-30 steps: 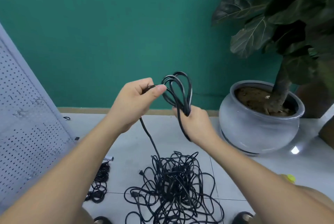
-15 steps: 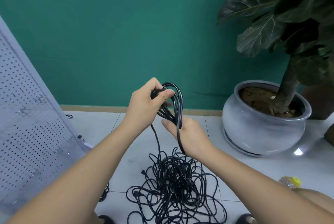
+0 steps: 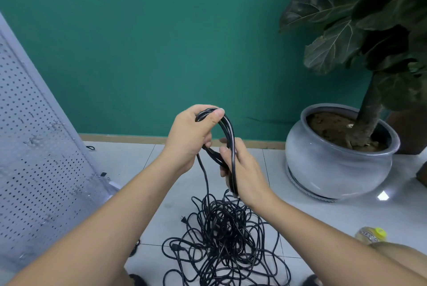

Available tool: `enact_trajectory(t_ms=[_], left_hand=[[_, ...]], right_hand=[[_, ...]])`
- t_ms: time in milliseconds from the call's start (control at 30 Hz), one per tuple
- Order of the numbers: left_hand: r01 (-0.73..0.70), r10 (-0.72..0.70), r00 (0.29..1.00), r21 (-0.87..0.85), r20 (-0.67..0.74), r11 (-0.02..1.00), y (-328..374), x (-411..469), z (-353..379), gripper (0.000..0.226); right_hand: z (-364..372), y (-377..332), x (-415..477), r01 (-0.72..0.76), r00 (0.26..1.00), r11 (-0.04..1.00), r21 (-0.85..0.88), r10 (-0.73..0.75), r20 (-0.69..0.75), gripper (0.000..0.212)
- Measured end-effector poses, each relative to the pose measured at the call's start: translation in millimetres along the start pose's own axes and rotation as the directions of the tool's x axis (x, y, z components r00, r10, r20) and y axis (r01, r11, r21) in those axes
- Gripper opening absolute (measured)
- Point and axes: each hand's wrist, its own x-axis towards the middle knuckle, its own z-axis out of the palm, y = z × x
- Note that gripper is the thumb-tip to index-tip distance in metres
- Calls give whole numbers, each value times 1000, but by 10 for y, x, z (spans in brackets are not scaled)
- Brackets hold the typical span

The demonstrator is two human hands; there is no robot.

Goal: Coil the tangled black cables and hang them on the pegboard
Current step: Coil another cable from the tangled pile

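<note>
Here, pegboard (image 3: 34, 147) left, plant pot (image 3: 335, 170) right, tangle (image 3: 221, 239) under held coil (image 3: 231, 133).

Black cable coil (image 3: 232, 138): few narrow loops, upright, top gripped in left hand (image 3: 189, 138), lower part in right hand (image 3: 245, 175). One strand drops to tangled cable pile (image 3: 221, 237) on floor. White pegboard (image 3: 34, 158) leaning, far left.

Pegboard (image 3: 34, 147) left, pot (image 3: 335, 170) right.
</note>
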Motion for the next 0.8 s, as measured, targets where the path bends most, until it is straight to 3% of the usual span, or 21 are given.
enact_trajectory(t_ms=[100, 167, 267, 367, 433, 533, 633, 767, 800], left_hand=[[-1, 1, 1000, 86, -4, 996, 18, 29, -23, 35], [-3, 7, 999, 131, -35, 991, 22, 50, -32, 43], [27, -16, 998, 215, -54, 976, 18, 53, -33, 50], [40, -34, 999, 263, -28, 964, 25, 27, 7, 51], [57, -64, 997, 196, 29, 979, 29, 1, 49, 49], [168, -168, 979, 14, 112, 986, 43, -37, 93, 44], [292, -275, 952, -126, 137, 948, 65, -33, 69, 44], [309, -281, 947, -210, 155, 927, 70, 37, 35, 46], [297, -269, 951, -206, 154, 932, 82, 46, 30, 47]], right_hand=[[5, -25, -53, 18, 999, 999, 26, -17, -36, 14], [20, -23, -97, 50, 997, 997, 56, -47, -59, 34], [31, -59, -74, -53, 999, 996, 66, 53, -11, 72], [11, -83, 25, -143, 979, 986, 85, 129, 156, 53], [7, -76, 92, -196, 956, 980, 35, 183, 227, 37], [64, -43, 125, -250, 919, 968, -26, 246, 308, 42], [127, -39, 136, -248, 910, 964, -92, 265, 319, 43], [156, -39, 149, -155, 935, 951, -266, 228, 271, 5], [171, -48, 153, -142, 943, 950, -276, 215, 256, 18]])
